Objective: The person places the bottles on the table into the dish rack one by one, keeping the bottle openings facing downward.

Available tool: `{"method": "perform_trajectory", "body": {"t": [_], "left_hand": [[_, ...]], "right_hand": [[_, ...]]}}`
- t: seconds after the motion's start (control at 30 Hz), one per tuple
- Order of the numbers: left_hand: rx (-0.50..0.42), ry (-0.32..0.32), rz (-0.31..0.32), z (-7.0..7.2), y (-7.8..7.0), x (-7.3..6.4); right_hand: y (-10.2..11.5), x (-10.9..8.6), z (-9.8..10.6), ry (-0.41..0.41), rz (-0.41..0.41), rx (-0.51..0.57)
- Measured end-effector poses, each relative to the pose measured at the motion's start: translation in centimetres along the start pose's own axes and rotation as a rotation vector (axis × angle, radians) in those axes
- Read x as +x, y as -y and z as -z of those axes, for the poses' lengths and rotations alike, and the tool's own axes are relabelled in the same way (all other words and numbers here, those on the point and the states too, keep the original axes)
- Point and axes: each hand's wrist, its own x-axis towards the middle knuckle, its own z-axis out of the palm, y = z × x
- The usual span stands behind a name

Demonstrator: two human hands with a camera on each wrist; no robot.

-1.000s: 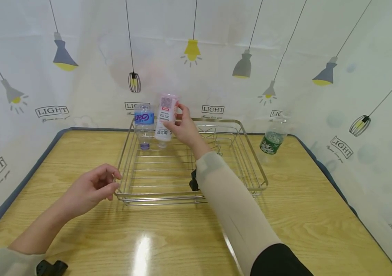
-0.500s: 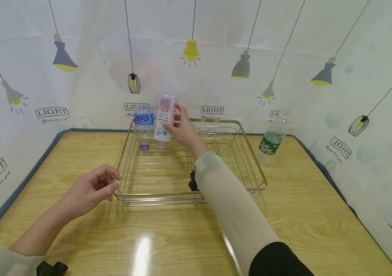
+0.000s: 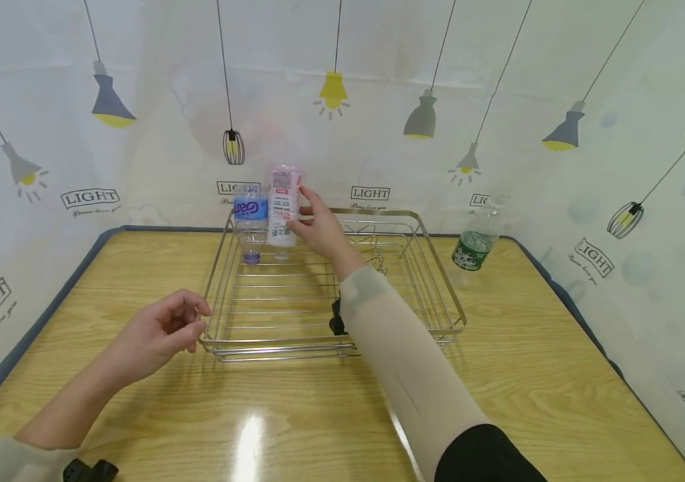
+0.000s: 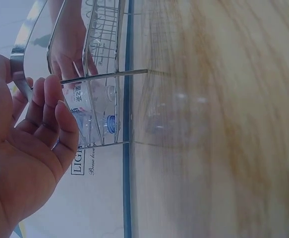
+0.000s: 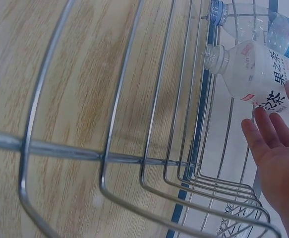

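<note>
My right hand [image 3: 324,227] holds a plastic bottle [image 3: 282,207] with a white and pink label between thumb and fingers. Neck down, it stands nearly vertical over the back left of the wire basket [image 3: 302,341]. Just left of it, a clear bottle [image 3: 250,224] with a blue label is also upside down, its blue cap [image 5: 217,12] lowest. At the basket's left front corner, my left hand [image 3: 158,331] pinches the rim; in the left wrist view the thumb lies against the flat metal rim [image 4: 19,59], with the fingers [image 4: 50,99] curled beside it.
An upright clear bottle [image 3: 473,246] with a green label stands on the wooden table [image 3: 294,415], right of the basket. Curled wire shapes [image 3: 375,251] decorate the basket's back right. A lamp-printed cloth [image 3: 378,154] backs the table, behind a dark blue edge.
My right hand has shifted the white and pink bottle slightly left, closer to the blue-labelled one, and turned it from a slight tilt to nearly vertical. My left hand stays at the rim.
</note>
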Motion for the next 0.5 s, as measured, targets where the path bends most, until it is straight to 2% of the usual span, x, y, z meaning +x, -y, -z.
{"method": "perform_trajectory", "body": {"t": [0.23,0.5], "left_hand": [[0.004,0.001,0.01,0.01,-0.04,0.01],[0.003,0.001,0.016,0.07,0.26,-0.05]], "right_hand": [[-0.09,-0.2,0.06,0.028,0.02,-0.014],[0.01,-0.57,0.12,0.043,-0.009,-0.023]]}}
